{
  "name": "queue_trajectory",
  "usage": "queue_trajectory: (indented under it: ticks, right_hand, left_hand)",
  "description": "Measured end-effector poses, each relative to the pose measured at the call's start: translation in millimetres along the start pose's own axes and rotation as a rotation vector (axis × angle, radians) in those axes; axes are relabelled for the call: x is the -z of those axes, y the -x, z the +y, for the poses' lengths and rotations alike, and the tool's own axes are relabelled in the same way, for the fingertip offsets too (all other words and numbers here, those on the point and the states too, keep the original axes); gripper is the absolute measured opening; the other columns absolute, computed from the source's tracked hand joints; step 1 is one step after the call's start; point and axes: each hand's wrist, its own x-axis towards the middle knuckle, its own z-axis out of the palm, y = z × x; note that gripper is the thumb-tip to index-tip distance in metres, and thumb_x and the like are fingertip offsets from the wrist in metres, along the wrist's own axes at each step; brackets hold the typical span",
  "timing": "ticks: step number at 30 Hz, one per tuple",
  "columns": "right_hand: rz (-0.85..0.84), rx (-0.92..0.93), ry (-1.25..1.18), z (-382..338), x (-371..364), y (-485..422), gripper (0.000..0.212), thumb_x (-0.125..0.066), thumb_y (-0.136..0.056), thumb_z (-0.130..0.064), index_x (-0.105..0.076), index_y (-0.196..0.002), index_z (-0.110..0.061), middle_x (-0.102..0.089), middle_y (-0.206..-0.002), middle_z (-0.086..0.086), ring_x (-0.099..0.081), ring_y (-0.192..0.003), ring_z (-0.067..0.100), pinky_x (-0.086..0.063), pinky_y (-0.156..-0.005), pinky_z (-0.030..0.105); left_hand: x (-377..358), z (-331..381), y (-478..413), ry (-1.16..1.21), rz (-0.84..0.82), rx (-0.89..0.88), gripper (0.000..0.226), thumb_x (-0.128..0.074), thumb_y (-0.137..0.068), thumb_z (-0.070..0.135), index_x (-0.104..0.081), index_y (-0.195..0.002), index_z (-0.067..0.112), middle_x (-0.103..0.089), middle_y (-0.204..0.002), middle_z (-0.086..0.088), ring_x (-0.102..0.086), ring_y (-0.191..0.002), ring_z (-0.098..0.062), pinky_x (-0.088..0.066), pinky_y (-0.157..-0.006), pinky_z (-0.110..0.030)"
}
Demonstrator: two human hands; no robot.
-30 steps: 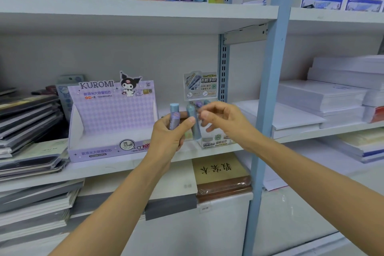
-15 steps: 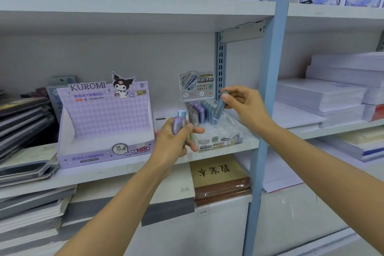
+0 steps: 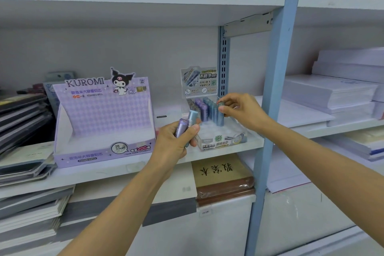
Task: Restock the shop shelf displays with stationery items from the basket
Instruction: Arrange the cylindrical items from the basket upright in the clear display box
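Right hand [image 3: 243, 112] pinches slim translucent blue tube [image 3: 220, 118]; left hand [image 3: 173, 144] grips 2 tubes [image 3: 182, 128]

close head view, facing the shelf [image 3: 133, 174]

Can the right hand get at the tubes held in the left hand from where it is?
Probably yes, once free: the right hand pinches a tube at the clear display, and the left hand holds its tubes close by, tops sticking out, nothing between.
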Motion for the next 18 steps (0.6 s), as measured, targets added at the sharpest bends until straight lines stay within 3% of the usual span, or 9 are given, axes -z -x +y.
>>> queue_trajectory:
  ticks: [3, 5, 8, 12, 14, 18]
  right_hand:
    - [0.069, 0.025, 0.027, 2.6, -6.4, 1.2, 0.020, -0.069, -0.088, -0.011, -0.061, -0.106, -0.012, -0.064, -0.087, 0.012, -0.063, -0.073, 0.023, -0.057, -0.070, 0.026]
    - [0.102, 0.039, 0.094, 7.6, -12.5, 3.6, 0.014, -0.071, -0.086, -0.011, -0.061, -0.095, -0.013, -0.064, -0.089, 0.003, -0.063, -0.072, 0.020, -0.054, -0.066, 0.030]
    - [0.127, 0.030, 0.149, 12.8, -18.2, 6.5, 0.012, -0.073, -0.083, -0.010, -0.062, -0.089, -0.012, -0.062, -0.097, 0.000, -0.059, -0.074, 0.010, -0.051, -0.068, 0.026]
    - [0.142, 0.083, 0.144, -2.4, -11.9, 11.6, 0.018, -0.069, -0.087, -0.018, -0.065, -0.103, -0.011, -0.052, -0.106, -0.002, -0.057, -0.091, 0.012, -0.048, -0.078, 0.016]
    - [0.131, 0.125, 0.017, -19.1, -8.7, 17.7, 0.019, -0.065, -0.091, -0.020, -0.064, -0.109, -0.013, -0.057, -0.111, 0.000, -0.060, -0.091, 0.015, -0.050, -0.079, 0.021]
    - [-0.192, 0.133, -0.420, -47.4, -7.5, 34.7, 0.021, -0.058, -0.094, -0.012, -0.063, -0.114, -0.007, -0.065, -0.106, 0.013, -0.065, -0.077, 0.013, -0.054, -0.070, 0.025]
  left_hand:
    - [-1.2, -0.7, -0.3, -0.015, 0.001, -0.013, 0.023, -0.069, -0.087, 0.024, -0.067, -0.109, 0.015, -0.058, -0.063, -0.007, -0.038, -0.050, -0.010, -0.028, -0.040, -0.018]
    - [-1.9, -0.7, -0.1, -0.015, 0.009, -0.018, 0.026, -0.070, -0.086, 0.022, -0.065, -0.110, 0.014, -0.060, -0.064, -0.007, -0.046, -0.053, -0.010, -0.029, -0.040, -0.017]
    - [-3.5, 0.4, 1.4, -0.016, 0.028, -0.006, 0.031, -0.073, -0.084, 0.020, -0.062, -0.111, 0.010, -0.065, -0.074, -0.010, -0.055, -0.060, -0.014, -0.031, -0.040, -0.017]
    - [-5.2, 4.6, 3.3, -0.012, 0.034, 0.001, 0.031, -0.074, -0.083, 0.018, -0.060, -0.109, 0.006, -0.068, -0.083, -0.013, -0.059, -0.059, -0.013, -0.032, -0.039, -0.016]
    - [-7.5, 7.9, 5.1, -0.024, 0.031, -0.003, 0.031, -0.074, -0.083, 0.018, -0.060, -0.108, 0.006, -0.069, -0.086, -0.014, -0.059, -0.055, -0.010, -0.032, -0.039, -0.016]
    - [-12.0, 15.2, 9.6, -0.052, -0.010, -0.009, 0.025, -0.069, -0.087, 0.022, -0.063, -0.107, 0.009, -0.073, -0.087, -0.010, -0.061, -0.056, -0.011, -0.031, -0.039, -0.017]
